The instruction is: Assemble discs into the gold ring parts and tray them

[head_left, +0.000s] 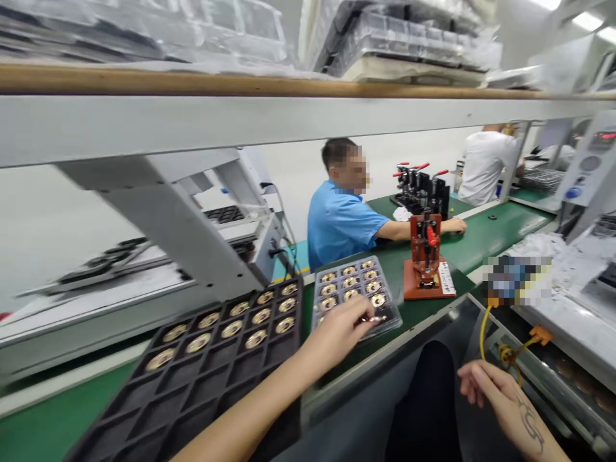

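My left hand is closed, its thumb and fingers pinching a shiny gold ring-shaped part over the near edge of a clear plastic tray. Similar gold parts sit in that tray's pockets. Under my left forearm lies a black compartment tray, with gold ring parts in its far rows and bare pockets nearer me. My right hand hangs low beside my leg, fingers loosely bent and apart, with nothing visible in it.
A red-brown clamp fixture stands right of the clear tray on the green bench. Across it sits a co-worker in blue, one arm stretched behind the fixture. Black toggle clamps stand farther back. A shelf beam crosses overhead. Yellow cord hangs at right.
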Tool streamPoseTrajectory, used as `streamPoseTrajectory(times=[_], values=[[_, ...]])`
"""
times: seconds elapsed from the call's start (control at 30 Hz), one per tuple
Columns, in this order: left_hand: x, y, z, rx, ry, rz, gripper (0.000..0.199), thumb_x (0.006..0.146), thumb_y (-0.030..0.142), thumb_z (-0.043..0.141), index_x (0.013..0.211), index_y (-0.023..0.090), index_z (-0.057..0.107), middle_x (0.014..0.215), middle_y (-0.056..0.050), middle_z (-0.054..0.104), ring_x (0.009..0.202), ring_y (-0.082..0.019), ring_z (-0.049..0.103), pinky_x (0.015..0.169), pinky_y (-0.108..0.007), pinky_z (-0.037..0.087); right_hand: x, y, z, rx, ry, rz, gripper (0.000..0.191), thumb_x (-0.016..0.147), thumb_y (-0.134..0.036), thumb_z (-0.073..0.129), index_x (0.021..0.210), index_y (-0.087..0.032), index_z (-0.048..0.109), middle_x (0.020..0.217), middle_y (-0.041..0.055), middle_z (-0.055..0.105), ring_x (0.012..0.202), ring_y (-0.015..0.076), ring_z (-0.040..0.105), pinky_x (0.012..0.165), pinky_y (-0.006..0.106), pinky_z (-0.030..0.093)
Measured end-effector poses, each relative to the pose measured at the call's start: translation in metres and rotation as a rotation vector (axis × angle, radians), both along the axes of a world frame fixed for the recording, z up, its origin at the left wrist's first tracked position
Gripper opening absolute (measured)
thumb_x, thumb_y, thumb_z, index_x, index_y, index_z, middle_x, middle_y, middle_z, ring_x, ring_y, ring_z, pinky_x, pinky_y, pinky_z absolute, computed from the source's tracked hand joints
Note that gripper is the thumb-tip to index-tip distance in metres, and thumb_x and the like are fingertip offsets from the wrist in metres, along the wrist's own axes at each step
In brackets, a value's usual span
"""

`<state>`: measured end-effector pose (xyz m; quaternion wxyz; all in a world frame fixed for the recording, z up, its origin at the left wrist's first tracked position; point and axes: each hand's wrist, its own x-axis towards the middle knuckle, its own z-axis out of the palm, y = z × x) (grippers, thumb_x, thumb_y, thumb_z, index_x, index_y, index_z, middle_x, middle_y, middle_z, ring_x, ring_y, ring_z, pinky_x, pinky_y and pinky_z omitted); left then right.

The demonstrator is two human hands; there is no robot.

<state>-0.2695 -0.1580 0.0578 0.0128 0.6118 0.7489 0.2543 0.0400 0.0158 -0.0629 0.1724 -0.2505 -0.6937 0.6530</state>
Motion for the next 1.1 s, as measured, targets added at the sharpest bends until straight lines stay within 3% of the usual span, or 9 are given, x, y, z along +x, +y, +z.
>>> streamPoseTrajectory(times=[0.13, 0.2, 0.27, 0.57, 0.7, 0.77, 0.87, 1.0, 1.1], values=[[0.057, 0.067, 0.009, 0.323, -0.016, -0.561, 0.021, 0.104, 0.009, 0.048, 0.106, 0.021, 0.065, 0.102, -0.007, 0.070, 0.095, -0.018, 0.070, 0.084, -0.027, 0.056, -0.007, 0.005, 0.069, 0.148, 0.172, -0.058, 0.051, 0.095, -0.057, 0.071, 0.134, -0.023, 0.066, 0.105, 0.0073, 0.070, 0.087, 0.0207, 0.065, 0.079, 0.035, 0.053], [0.081, 0.097, 0.011, 0.442, 0.030, -0.730, 0.020, 0.106, 0.011, 0.047, 0.112, 0.020, 0.064, 0.105, -0.010, 0.072, 0.098, -0.019, 0.071, 0.085, -0.028, 0.058, -0.004, 0.011, 0.092, 0.203, 0.216, -0.075, 0.062, 0.088, -0.048, 0.082, 0.141, -0.025, 0.061, 0.111, 0.0066, 0.069, 0.089, 0.0196, 0.064, 0.077, 0.033, 0.053], [0.100, 0.122, 0.013, 0.519, 0.076, -0.816, 0.019, 0.108, 0.013, 0.047, 0.111, 0.020, 0.064, 0.103, -0.010, 0.073, 0.096, -0.020, 0.072, 0.085, -0.030, 0.060, 0.005, 0.018, 0.104, 0.256, 0.200, -0.126, 0.054, 0.087, -0.044, 0.084, 0.134, -0.024, 0.065, 0.102, 0.0039, 0.068, 0.082, 0.0173, 0.063, 0.071, 0.031, 0.052], [0.173, 0.191, 0.014, 0.559, 0.095, -0.992, 0.020, 0.108, 0.013, 0.046, 0.107, 0.019, 0.065, 0.101, -0.010, 0.074, 0.092, -0.021, 0.073, 0.084, -0.033, 0.063, 0.071, 0.039, 0.110, 0.351, 0.157, -0.461, 0.034, 0.081, -0.039, 0.084, 0.109, -0.024, 0.072, 0.085, -0.0009, 0.063, 0.070, 0.0152, 0.056, 0.062, 0.029, 0.049], [0.210, 0.229, 0.021, 0.445, -0.028, -1.053, 0.030, 0.105, 0.016, 0.051, 0.135, 0.022, 0.057, 0.125, -0.013, 0.070, 0.111, -0.024, 0.071, 0.095, -0.034, 0.061, 0.128, 0.053, 0.107, 0.410, 0.047, -0.666, 0.034, 0.078, -0.032, 0.081, 0.109, -0.022, 0.071, 0.081, -0.0014, 0.062, 0.068, 0.0150, 0.055, 0.060, 0.027, 0.044], [0.234, 0.260, 0.033, 0.399, -0.091, -1.070, 0.040, 0.104, 0.019, 0.055, 0.143, 0.023, 0.051, 0.133, -0.014, 0.066, 0.119, -0.026, 0.068, 0.101, -0.039, 0.059, 0.165, 0.060, 0.106, 0.466, -0.002, -0.847, 0.036, 0.078, -0.033, 0.080, 0.110, -0.021, 0.070, 0.076, -0.0021, 0.060, 0.067, 0.0156, 0.054, 0.061, 0.028, 0.043], [0.288, 0.321, 0.057, 0.287, -0.137, -1.090, 0.029, 0.101, 0.021, 0.058, 0.130, 0.021, 0.061, 0.122, -0.012, 0.068, 0.112, -0.026, 0.067, 0.101, -0.041, 0.057, 0.218, 0.068, 0.113, 0.590, -0.060, -1.101, 0.036, 0.079, -0.035, 0.077, 0.111, -0.020, 0.070, 0.072, -0.0030, 0.057, 0.064, 0.0158, 0.052, 0.062, 0.030, 0.043], [0.380, 0.404, 0.082, 0.063, 0.017, -1.065, 0.024, 0.095, 0.023, 0.066, 0.116, 0.014, 0.072, 0.120, -0.015, 0.071, 0.111, -0.028, 0.066, 0.102, -0.040, 0.052, 0.262, 0.061, 0.126, 0.705, -0.101, -1.233, 0.036, 0.078, -0.036, 0.078, 0.110, -0.021, 0.072, 0.076, -0.0003, 0.062, 0.065, 0.0175, 0.054, 0.063, 0.032, 0.046], [0.430, 0.448, 0.088, -0.072, 0.114, -1.053, 0.024, 0.086, 0.032, 0.079, 0.101, 0.013, 0.077, 0.105, -0.013, 0.076, 0.103, -0.030, 0.069, 0.094, -0.038, 0.053, 0.285, 0.042, 0.127, 0.679, -0.088, -1.308, 0.039, 0.078, -0.043, 0.079, 0.111, -0.023, 0.073, 0.075, 0.0004, 0.062, 0.065, 0.0193, 0.055, 0.060, 0.032, 0.045]])
